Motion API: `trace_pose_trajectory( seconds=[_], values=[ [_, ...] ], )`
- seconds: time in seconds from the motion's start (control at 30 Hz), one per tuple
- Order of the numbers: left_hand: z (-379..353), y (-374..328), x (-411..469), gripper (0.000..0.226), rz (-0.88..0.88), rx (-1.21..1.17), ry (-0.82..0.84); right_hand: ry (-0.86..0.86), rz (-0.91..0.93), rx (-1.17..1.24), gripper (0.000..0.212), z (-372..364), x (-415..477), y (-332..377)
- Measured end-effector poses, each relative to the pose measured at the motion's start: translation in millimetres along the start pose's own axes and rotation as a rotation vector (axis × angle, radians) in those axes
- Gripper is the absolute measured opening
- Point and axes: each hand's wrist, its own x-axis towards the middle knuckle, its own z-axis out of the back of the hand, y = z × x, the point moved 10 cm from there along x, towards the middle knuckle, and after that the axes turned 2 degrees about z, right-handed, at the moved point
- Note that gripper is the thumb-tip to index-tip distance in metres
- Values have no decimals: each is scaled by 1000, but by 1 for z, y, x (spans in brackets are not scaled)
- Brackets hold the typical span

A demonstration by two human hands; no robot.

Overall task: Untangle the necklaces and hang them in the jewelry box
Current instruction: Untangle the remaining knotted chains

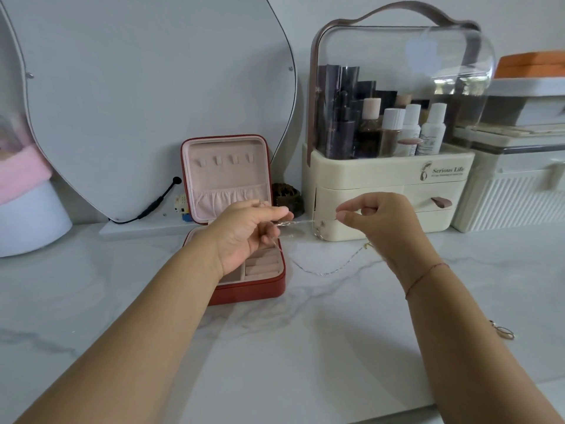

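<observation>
A thin silver necklace chain (308,222) is stretched taut between my two hands above the marble counter. My left hand (250,231) pinches one end, and my right hand (379,218) pinches the other. A loop of chain (327,270) sags from both hands down to the counter, with a small gold piece near my right wrist. The red jewelry box (250,289) stands open under my left hand; its pink lid (226,175) is upright, with a row of small hooks and a gathered pocket. A gold ring-shaped piece of jewelry (504,332) lies to the right of my right forearm.
A cream cosmetic organizer (388,179) with a clear dome and bottles stands behind my right hand. A curved mirror (137,102) leans at the back left. White storage boxes (513,191) sit at the far right, and a pink-and-white object (27,209) at the far left.
</observation>
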Motion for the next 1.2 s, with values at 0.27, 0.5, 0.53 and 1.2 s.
trace_pose_trajectory(
  seconds=[0.27, 0.5, 0.53, 1.2],
  values=[
    [-8, -1, -6, 19, -18, 380, 15, -57, 5, 182, 5, 1, -1, 5],
    [-28, 5, -10, 12, -23, 405, 148, 5, 6, 242, 1, -6, -2, 9],
    [-28, 5, -10, 11, -20, 391, 147, 13, 1, 247, 1, -7, -2, 8],
    [-21, 6, -6, 11, -43, 113, 8, 291, 2, 349, 15, -51, -14, 25]
  ],
)
